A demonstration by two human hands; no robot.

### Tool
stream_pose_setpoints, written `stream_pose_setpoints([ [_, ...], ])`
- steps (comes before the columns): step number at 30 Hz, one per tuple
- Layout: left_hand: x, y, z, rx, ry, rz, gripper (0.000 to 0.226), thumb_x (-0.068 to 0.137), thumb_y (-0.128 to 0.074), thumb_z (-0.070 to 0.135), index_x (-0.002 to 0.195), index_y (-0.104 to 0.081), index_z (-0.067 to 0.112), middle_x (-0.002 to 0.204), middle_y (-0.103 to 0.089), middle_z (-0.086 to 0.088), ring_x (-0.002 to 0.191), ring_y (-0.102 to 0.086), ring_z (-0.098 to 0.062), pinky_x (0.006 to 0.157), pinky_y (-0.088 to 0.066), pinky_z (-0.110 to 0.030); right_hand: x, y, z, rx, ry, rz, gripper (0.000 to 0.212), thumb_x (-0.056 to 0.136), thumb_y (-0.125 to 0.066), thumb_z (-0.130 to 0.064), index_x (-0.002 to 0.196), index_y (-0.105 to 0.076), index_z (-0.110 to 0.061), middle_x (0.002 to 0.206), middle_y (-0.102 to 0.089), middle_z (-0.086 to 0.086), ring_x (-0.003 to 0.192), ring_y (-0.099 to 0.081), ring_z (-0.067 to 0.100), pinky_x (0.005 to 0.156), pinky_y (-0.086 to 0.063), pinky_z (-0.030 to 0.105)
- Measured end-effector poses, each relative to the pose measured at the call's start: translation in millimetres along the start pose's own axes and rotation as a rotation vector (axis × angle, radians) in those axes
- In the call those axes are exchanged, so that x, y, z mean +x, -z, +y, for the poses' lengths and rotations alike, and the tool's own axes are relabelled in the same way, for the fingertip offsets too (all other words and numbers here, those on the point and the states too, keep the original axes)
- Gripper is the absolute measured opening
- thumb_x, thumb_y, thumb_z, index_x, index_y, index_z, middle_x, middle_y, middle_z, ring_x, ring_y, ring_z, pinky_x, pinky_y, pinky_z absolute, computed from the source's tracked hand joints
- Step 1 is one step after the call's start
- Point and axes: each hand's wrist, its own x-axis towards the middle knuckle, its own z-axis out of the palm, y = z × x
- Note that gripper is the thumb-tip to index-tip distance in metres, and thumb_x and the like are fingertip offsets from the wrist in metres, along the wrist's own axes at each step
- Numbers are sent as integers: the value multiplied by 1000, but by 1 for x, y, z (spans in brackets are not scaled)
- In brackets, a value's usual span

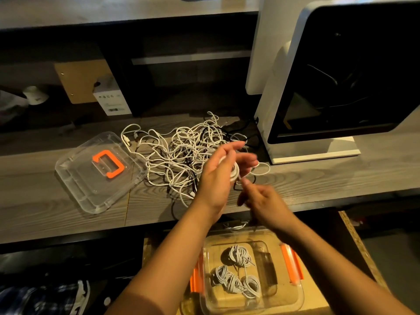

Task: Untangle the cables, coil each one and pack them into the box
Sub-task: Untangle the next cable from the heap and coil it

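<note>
The left hand (217, 178) is raised over the counter (56, 212), its fingers loosely bent round a white cable (235, 172) that is wound in a small coil about them. The hand is blurred, so I cannot tell how the thumb lies. The right hand (264, 201), just below and to the right of it, pinches a free stretch of the same cable between fingertips and thumb, close under the coil.

Beyond and to the left of the hands lies the tangle of cables (181, 153), mostly white with a few dark strands among them, spread loosely on the counter. Further left of the tangle, and touching its edge, is the clear lid (86, 189) with an orange handle.

Below the hands, on a lower wooden surface nearer the person, stands the clear box (286, 301) with orange latches on both sides. In it lie four coiled white cables (238, 254), one toward the far side and three close together nearer the person.

To the right of the hands, further back on the counter, stands a white 3D printer (341, 76) with a dark front window.
</note>
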Motion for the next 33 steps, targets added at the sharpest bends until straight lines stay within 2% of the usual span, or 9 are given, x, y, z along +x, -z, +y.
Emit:
stream_pose_setpoints([
  [3,13,0,-1,304,-163,219,20,100,-38,19,86,-52,22,63,-44,9,51,-37,-2,49,-31,-18,-5,-22,-1,-272,100,-172,27,97,-47,-34,86,-61,-13,68,-56,5,58,-50,11,58,-46,37],
  [8,21,25,-17,1324,-219,114,25,99,-34,26,101,-56,15,102,-42,-1,96,-39,-16,78,-37,-30,-8,-16,-17,-685,256,-192,19,94,-51,-25,103,-66,-19,98,-68,-1,86,-61,12,79,-50,33],
  [14,18,37,-16,1533,-53,49,40,99,-31,42,93,-63,18,93,-46,1,89,-53,-23,66,-33,-30,-9,9,-37,-818,213,-158,14,90,-59,-24,93,-71,-17,90,-68,-1,75,-55,6,63,-41,22],
  [17,13,42,-13,1473,2,-17,57,92,-22,60,91,-61,19,92,-48,4,85,-51,-17,68,-35,-30,-7,26,-41,-799,207,-95,14,91,-59,-30,89,-71,-22,72,-61,-11,63,-51,-2,55,-37,13],
  [20,8,47,-8,1501,38,-160,66,80,-20,72,111,-57,28,104,-49,6,92,-50,-14,71,-34,-29,-7,40,-46,-675,229,16,13,90,-59,-30,85,-70,-24,61,-54,-10,54,-49,-7,49,-36,11],
  [23,3,46,-14,1492,66,-298,48,84,-46,64,119,-51,32,108,-56,7,90,-53,-12,70,-39,-28,-2,48,-45,-612,276,141,12,87,-63,-31,88,-73,-24,74,-67,-1,69,-59,8,60,-45,24],
  [26,1,40,-22,1050,168,-297,37,96,-50,24,131,-47,34,104,-61,-2,80,-55,-13,68,-42,-26,8,47,-33,-551,269,203,14,88,-62,-31,86,-72,-22,60,-58,-8,55,-50,5,52,-38,23],
  [30,-5,18,-15,330,138,-248,42,97,-43,12,139,-41,19,129,-55,4,122,-47,-6,96,-37,-16,11,35,-9,-346,158,138,28,91,-51,-34,72,-66,-20,53,-49,-7,40,-42,0,43,-31,14],
  [33,-8,-5,-11,-16,71,-54,25,98,-39,14,118,-54,19,95,-67,3,93,-59,-7,79,-45,-20,3,16,-6,-296,122,-25,37,94,-41,-38,76,-63,-15,59,-51,-1,47,-43,0,52,-35,21],
])
